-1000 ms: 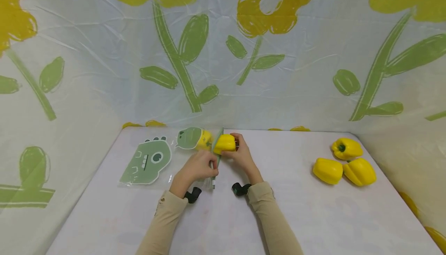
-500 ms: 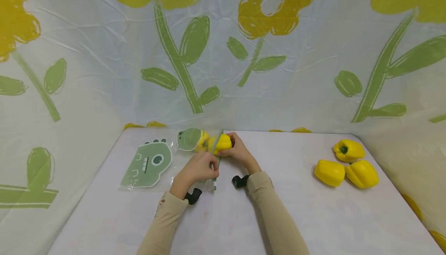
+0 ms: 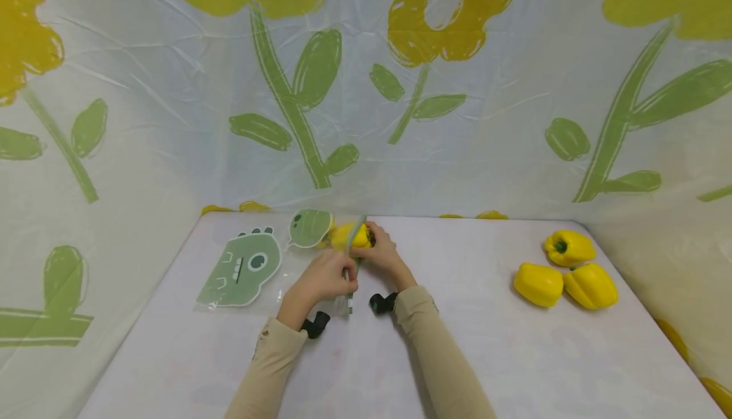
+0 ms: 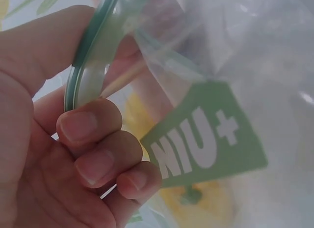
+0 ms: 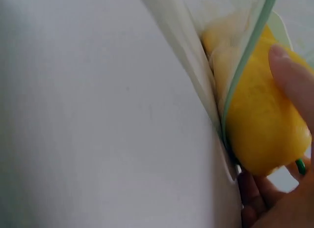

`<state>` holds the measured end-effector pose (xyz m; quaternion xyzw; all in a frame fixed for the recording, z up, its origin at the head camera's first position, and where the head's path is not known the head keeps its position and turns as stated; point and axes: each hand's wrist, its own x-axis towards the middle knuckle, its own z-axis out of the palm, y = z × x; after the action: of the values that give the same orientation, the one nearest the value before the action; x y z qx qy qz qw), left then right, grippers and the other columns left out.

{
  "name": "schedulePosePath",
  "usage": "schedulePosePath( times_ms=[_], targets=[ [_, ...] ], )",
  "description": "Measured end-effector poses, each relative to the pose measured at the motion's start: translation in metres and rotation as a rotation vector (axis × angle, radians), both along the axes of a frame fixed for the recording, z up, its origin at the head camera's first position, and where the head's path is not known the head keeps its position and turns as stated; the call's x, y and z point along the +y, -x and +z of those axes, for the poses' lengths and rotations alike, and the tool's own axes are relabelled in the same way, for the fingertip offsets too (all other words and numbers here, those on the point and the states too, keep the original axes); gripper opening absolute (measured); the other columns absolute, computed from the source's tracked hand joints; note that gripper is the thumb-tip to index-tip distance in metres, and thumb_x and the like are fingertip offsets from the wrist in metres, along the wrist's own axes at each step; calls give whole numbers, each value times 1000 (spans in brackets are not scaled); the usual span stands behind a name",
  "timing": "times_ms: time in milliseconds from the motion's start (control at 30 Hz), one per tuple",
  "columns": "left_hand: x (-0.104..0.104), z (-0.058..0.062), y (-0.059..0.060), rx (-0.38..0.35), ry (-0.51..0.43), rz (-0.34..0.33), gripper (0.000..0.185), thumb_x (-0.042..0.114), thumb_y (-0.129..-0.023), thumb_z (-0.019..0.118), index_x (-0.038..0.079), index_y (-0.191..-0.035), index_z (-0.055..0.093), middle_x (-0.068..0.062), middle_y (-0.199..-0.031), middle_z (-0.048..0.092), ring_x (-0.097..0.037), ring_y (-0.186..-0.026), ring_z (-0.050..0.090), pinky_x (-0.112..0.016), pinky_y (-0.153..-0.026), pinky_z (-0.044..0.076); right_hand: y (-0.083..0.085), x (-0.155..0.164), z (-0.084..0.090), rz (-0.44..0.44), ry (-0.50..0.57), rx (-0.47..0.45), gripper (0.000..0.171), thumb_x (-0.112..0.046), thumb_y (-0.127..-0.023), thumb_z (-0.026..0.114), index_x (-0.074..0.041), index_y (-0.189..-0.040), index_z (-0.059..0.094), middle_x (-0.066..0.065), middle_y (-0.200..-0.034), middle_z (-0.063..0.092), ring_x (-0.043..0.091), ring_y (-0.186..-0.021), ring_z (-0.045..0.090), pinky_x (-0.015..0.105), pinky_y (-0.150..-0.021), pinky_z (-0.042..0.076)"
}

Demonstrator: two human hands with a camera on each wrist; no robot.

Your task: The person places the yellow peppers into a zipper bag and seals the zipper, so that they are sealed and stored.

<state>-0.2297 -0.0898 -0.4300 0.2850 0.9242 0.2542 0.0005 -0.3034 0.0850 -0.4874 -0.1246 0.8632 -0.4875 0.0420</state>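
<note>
So right grip [image 3: 386,252] holds pepper [image 5: 267,125] partway inside bag [image 3: 243,273]

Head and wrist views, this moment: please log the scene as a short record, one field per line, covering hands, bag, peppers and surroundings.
bag: clear plastic with green prints, on the table
left hand: grips the bag's green strip at its opening
right hand: holds a yellow pepper
held pepper: partly inside the bag
bagged pepper: yellow, seen through the plastic
loose peppers: three, yellow, grouped at the table's right
backdrop: pale, flower-patterned
</note>
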Motion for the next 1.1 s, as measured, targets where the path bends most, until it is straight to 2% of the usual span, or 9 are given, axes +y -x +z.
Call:
schedulePosePath(
  times_ms=[100,300,400,500,633,767,900,1000,1100],
  targets=[
    [-1,0,0,-12,-11,6,14,14,-73,75,21,-63,68,11,-63,56,-10,-61,48,-27,-59,41,-1,3,0,61,51,-44,73,-31,-81,76,-15,-144,44,10,-134,53,33,-121,44,60,-104,25],
    [-1,-1,1,-25,-17,4,14,14,-73,75,22,-64,68,13,-63,56,-8,-61,49,-26,-58,42,0,7,-1,126,230,-55,71,-13,-81,77,-10,-143,43,12,-128,54,24,-103,54,38,-92,43],
    [-1,-2,1,-30,-13,1,15,14,-74,75,23,-64,68,14,-62,56,-7,-61,49,-26,-59,42,-1,5,-1,110,212,-23,70,-13,-82,77,-12,-143,41,13,-126,55,25,-100,55,41,-91,43],
    [-2,-1,1,-22,-22,-2,15,13,-73,75,22,-63,68,13,-63,56,-8,-59,49,-26,-57,42,-1,1,-1,83,132,0,70,-19,-84,77,-17,-143,41,12,-118,60,25,-101,56,52,-101,31],
    [-4,-1,-1,-20,-35,-2,15,11,-73,75,20,-63,67,11,-63,57,-8,-56,49,-26,-53,42,-2,-3,0,37,8,-7,71,-30,-83,77,-23,-144,42,11,-107,58,28,-102,47,59,-99,17],
    [-4,-1,0,-28,-41,7,15,11,-73,75,20,-64,68,11,-64,58,-8,-56,49,-26,-53,42,-1,-2,1,44,-38,-41,76,-33,-83,78,-26,-148,41,11,-112,55,30,-107,42,59,-100,18],
    [-3,-1,0,-27,-52,7,14,11,-73,75,19,-64,68,10,-65,59,-8,-57,49,-26,-53,42,-1,4,6,132,65,-77,78,-21,-85,78,-20,-151,38,15,-125,54,35,-113,47,52,-99,32],
    [-4,-2,1,-25,-48,0,14,11,-73,75,20,-63,68,11,-64,58,-8,-57,50,-26,-54,43,0,5,6,177,122,-68,76,-12,-84,77,-16,-150,39,16,-123,55,37,-108,50,43,-89,40],
    [-4,-5,1,-24,-40,-8,15,12,-73,74,21,-63,68,11,-64,57,-7,-57,49,-25,-54,43,2,3,3,154,43,-29,72,-18,-84,78,-21,-147,43,10,-110,60,29,-101,49,45,-91,32]
  ],
)
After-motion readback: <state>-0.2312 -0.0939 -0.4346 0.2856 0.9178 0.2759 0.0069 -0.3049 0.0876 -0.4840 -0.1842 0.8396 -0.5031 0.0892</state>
